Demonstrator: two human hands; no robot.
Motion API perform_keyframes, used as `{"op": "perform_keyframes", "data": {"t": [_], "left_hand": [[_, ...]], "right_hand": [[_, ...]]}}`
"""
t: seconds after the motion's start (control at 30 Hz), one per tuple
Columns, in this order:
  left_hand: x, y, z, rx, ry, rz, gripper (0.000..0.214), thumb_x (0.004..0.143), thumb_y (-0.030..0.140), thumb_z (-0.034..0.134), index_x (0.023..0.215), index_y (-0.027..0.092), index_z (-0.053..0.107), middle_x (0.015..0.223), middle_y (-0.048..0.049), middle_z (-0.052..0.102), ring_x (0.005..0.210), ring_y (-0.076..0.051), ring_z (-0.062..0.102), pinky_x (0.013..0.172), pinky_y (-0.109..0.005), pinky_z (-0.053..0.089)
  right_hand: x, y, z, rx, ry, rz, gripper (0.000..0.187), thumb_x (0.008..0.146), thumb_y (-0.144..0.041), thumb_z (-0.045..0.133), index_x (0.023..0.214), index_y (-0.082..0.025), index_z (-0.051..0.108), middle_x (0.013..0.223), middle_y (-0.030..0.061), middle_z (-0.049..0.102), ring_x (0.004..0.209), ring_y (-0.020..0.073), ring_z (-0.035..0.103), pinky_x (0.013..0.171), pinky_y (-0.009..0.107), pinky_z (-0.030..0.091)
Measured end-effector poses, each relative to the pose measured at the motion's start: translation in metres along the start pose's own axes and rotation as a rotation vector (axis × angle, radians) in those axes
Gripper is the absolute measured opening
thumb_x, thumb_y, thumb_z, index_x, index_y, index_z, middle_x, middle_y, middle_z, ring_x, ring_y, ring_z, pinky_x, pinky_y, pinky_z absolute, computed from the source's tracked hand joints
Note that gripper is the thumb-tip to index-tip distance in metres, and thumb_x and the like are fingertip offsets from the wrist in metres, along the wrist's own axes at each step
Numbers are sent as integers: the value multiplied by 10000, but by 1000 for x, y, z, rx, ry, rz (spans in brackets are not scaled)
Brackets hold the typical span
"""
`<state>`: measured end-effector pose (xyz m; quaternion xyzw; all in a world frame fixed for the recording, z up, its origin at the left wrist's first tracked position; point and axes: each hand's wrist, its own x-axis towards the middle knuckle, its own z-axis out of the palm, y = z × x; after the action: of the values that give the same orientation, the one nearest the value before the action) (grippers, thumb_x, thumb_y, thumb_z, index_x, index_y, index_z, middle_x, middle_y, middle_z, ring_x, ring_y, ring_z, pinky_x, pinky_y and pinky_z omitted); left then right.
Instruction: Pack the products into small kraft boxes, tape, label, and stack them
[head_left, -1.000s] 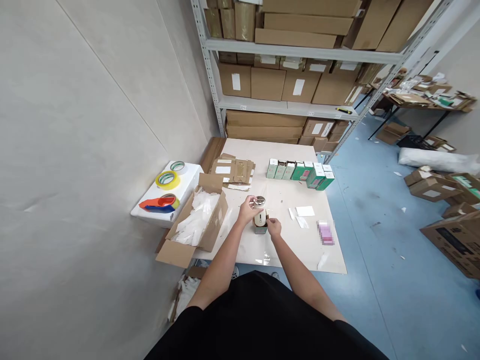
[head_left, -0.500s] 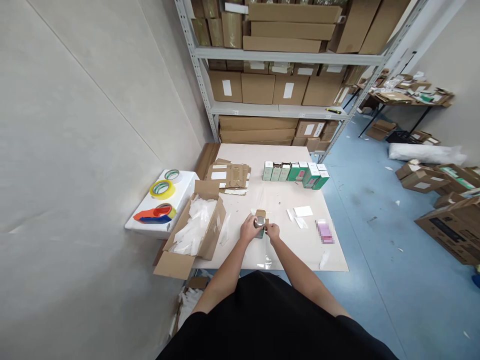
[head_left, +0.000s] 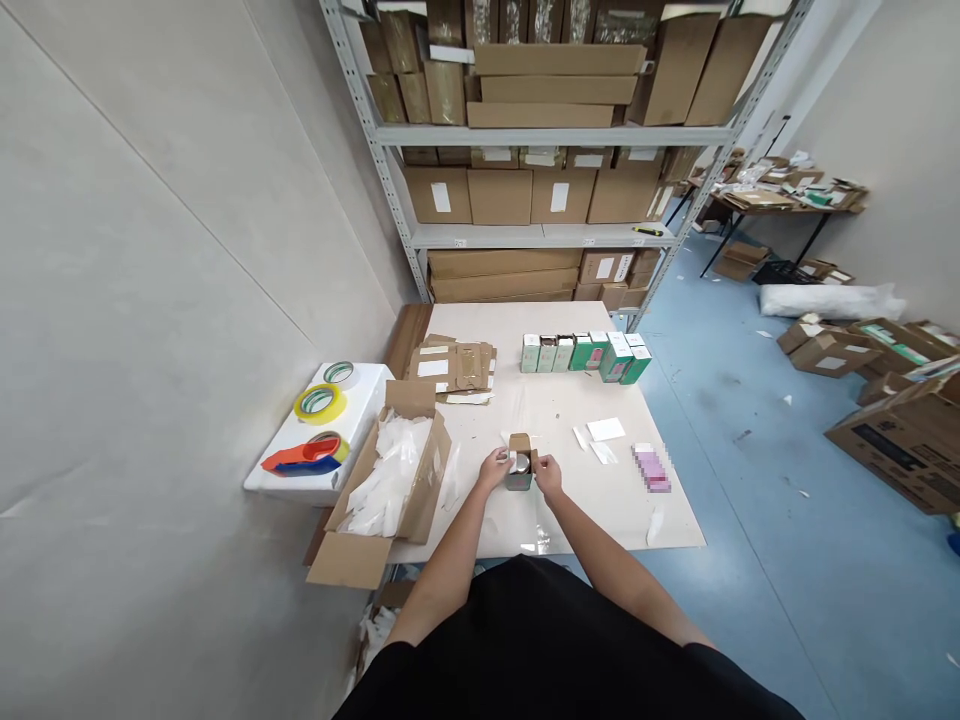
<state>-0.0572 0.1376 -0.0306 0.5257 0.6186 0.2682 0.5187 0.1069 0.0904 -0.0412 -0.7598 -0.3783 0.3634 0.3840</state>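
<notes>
A small green-grey carton (head_left: 519, 482) stands open-topped on the table in front of me, its brown back flap raised. Inside it sits a round silver-topped container (head_left: 523, 464), sunk below the carton's rim. My left hand (head_left: 495, 468) is at the carton's left edge, its fingers pinched on the whitish left flap. On the other side, my right hand (head_left: 549, 475) has its fingers closed on the brown right flap. The container's lower part is hidden by the carton walls.
Several green and white cartons (head_left: 585, 354) stand in a row at the back right. Flattened cardboard (head_left: 469, 367) lies back left. A large open box (head_left: 420, 490) of white packaging is at left, beside tape rolls (head_left: 319, 403). White papers (head_left: 606, 429) and a pixelated pink item (head_left: 652, 468) lie right.
The silver-topped container has gone down into the carton. My left hand has let go of it and moved to the left flap; my right hand stays at the right flap. The view has tilted slightly.
</notes>
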Motion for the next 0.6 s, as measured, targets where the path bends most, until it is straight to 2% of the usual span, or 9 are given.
{"op": "perform_keyframes", "data": {"t": [0.13,0.2,0.27,0.33,0.4,0.5,0.6], "left_hand": [[3,2,14,-7,-11,4,486,705,210,757,1181,155,677,1201,-140,723,1193,-296,649,1037,-418,473],[4,2,16,-22,-10,14,549,705,172,729,1246,156,638,1298,-153,681,1268,-295,607,1041,-401,472],[4,3,14,-42,-17,30,606,695,132,702,1291,177,602,1381,-140,632,1268,-274,603,1009,-370,495],[2,3,9,-41,-36,66,613,674,103,688,1271,208,598,1409,-108,605,1233,-260,614,960,-352,523],[-2,4,3,5,-70,140,552,652,89,686,1183,226,624,1376,-78,609,1220,-261,607,942,-360,535],[-12,4,-4,121,-125,302,440,636,68,667,1049,220,645,1316,-64,618,1258,-258,574,1028,-389,501],[-21,4,-4,208,-141,372,421,637,58,644,1027,216,639,1336,-66,600,1329,-258,533,1116,-401,441]], "right_hand": [[-4,-4,-2,-71,-172,-51,197,776,-380,672,903,-229,684,1036,36,730,873,211,689,823,315,521],[-6,-6,-6,-163,-274,-107,193,744,-311,712,921,-237,702,1121,46,719,963,228,693,889,329,512],[-8,-5,-11,-217,-320,-145,234,738,-246,709,972,-245,705,1149,47,718,1052,243,684,941,339,499],[-12,-4,-17,-235,-301,-167,310,761,-214,679,1069,-249,685,1163,48,719,1086,249,678,957,355,497],[-17,-1,-22,-233,-226,-195,389,802,-229,649,1191,-251,635,1198,52,709,1080,248,681,946,369,506],[-23,3,-26,-229,-125,-271,454,860,-286,616,1308,-244,559,1257,71,685,1070,246,681,932,382,517],[-23,6,-26,-265,-124,-373,416,892,-279,575,1306,-232,562,1279,91,672,1087,247,669,932,386,524]]}}
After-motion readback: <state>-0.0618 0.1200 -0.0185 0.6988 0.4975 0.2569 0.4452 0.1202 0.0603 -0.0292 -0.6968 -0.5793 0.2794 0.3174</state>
